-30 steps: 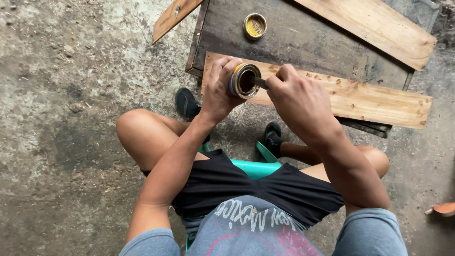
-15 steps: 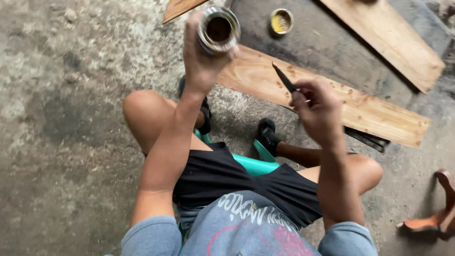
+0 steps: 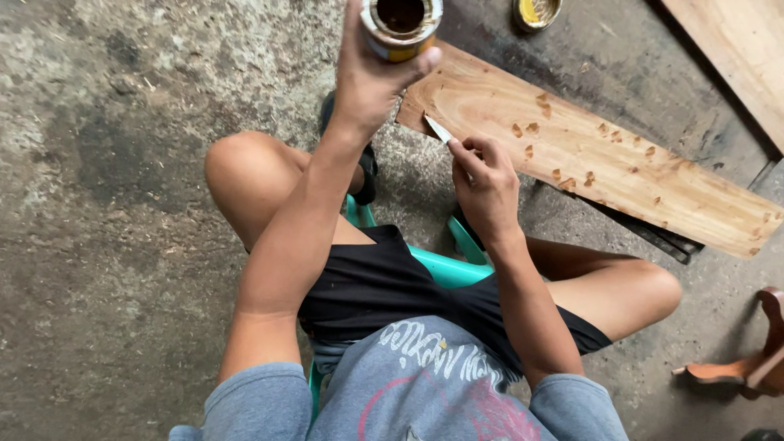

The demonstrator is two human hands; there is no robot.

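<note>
Sitting on a low teal stool [image 3: 445,265] over rough concrete floor [image 3: 106,204], the person works with the light wooden plank [image 3: 604,163] lying just beyond the knees. That plank serves as the landmark here. The left hand [image 3: 371,77] is wrapped closed around a small round tin [image 3: 400,23], fingers and thumb clasping its side, and holds it raised above the plank's near left end with the open mouth turned up toward the camera, probably so the dark contents stay inside and can be seen. The right hand [image 3: 486,184] sits just on the near side of the plank, curled shut around a thin knife-like tool [image 3: 438,129]; the pale blade pokes out past the fingertips and points at the plank's left end, held low and clear of the tin.

Beyond the plank, on a darker board [image 3: 629,57], lies a round yellow lid [image 3: 535,11], inner face up, likely parked there out of the way. A second pale plank [image 3: 747,57] runs off to the far right of the first.

Several things are unclear. The tin's top and the lid are cut by the picture's upper edge. The tool's handle is buried in the fist, so its kind cannot be settled. A reddish carved wooden piece [image 3: 747,359], well to the near right of the plank, is cropped at the border. Both feet are largely hidden behind the arms.
</note>
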